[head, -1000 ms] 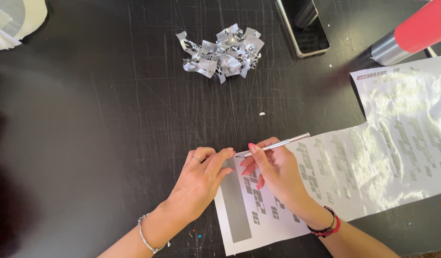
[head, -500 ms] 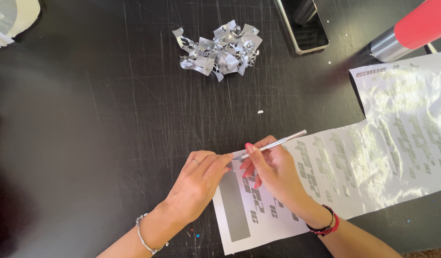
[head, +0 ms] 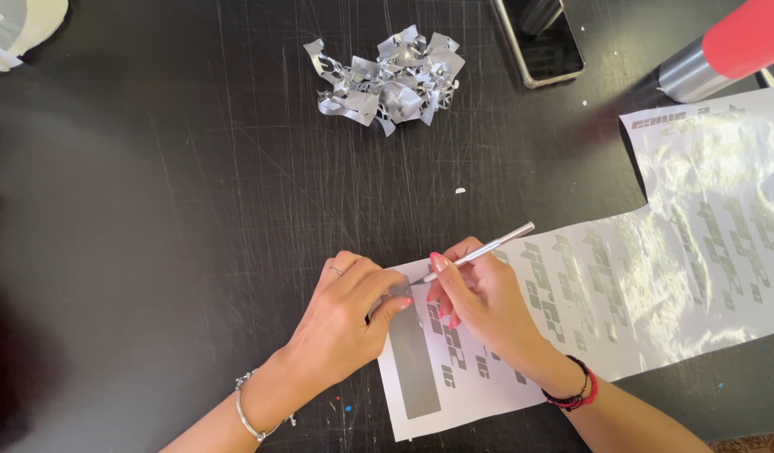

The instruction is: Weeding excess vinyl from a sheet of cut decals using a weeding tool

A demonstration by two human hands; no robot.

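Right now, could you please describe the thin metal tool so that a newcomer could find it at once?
Start at the black table and find the long silvery sheet along its near right side. At the sheet's left end, the right hand grips a slim silver pen-like tool, tip by the left hand. It is the only thin straight rod there.

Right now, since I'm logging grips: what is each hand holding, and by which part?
Right hand pinches the thin metal tool near its tip end. Left hand holds nothing, fingers pressing the silver sheet.
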